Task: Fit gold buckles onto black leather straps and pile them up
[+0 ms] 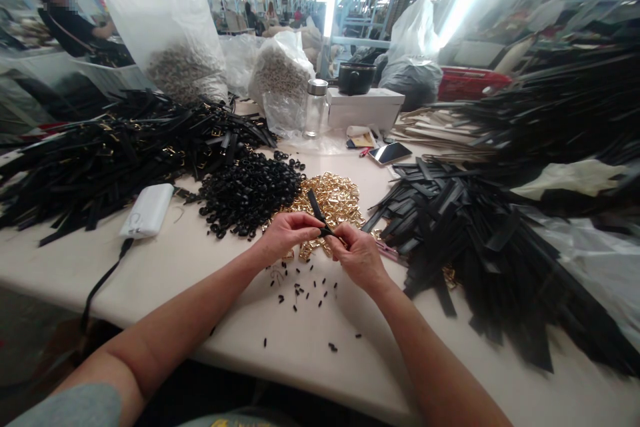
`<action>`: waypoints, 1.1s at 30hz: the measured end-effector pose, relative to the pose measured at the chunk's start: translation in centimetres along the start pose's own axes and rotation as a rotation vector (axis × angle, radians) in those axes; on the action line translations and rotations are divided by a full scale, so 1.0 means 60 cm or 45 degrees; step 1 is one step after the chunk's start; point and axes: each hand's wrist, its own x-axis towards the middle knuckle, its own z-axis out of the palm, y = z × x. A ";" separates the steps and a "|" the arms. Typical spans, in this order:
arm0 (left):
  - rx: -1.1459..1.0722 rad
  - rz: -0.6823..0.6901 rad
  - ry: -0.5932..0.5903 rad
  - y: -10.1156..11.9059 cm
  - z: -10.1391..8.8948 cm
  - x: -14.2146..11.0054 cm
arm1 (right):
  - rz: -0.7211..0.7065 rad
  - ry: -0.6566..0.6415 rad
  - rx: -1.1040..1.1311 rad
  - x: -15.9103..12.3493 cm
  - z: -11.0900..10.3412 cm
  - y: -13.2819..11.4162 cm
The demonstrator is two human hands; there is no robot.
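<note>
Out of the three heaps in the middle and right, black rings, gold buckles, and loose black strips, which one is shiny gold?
The buckle heap, directly behind the hands; both others are black.

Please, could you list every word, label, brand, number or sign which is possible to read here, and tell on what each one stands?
None can be read.
Yellow print on the clothing at the bottom edge: cut off, unreadable.
Small packet near the phone: too small and blurred to tell if it bears text.
White device with the black cable: no legible marking.
White box: no legible lettering.
</note>
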 end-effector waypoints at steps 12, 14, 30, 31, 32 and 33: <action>0.086 0.021 0.000 -0.008 -0.001 0.003 | -0.102 -0.143 -0.116 0.001 -0.013 -0.013; 0.115 0.063 -0.033 -0.008 -0.004 0.004 | -0.121 -0.205 -0.092 0.001 -0.017 -0.014; 0.015 -0.053 -0.021 -0.015 -0.003 0.010 | -0.087 -0.147 0.119 0.004 0.003 0.006; -0.021 -0.038 0.014 -0.017 -0.001 0.012 | -0.058 -0.131 0.167 0.005 0.004 0.008; -0.048 -0.028 0.041 -0.020 0.000 0.012 | -0.035 -0.124 0.198 0.005 0.005 0.010; -0.064 -0.024 0.056 -0.022 0.001 0.013 | -0.020 -0.129 0.206 0.006 0.006 0.011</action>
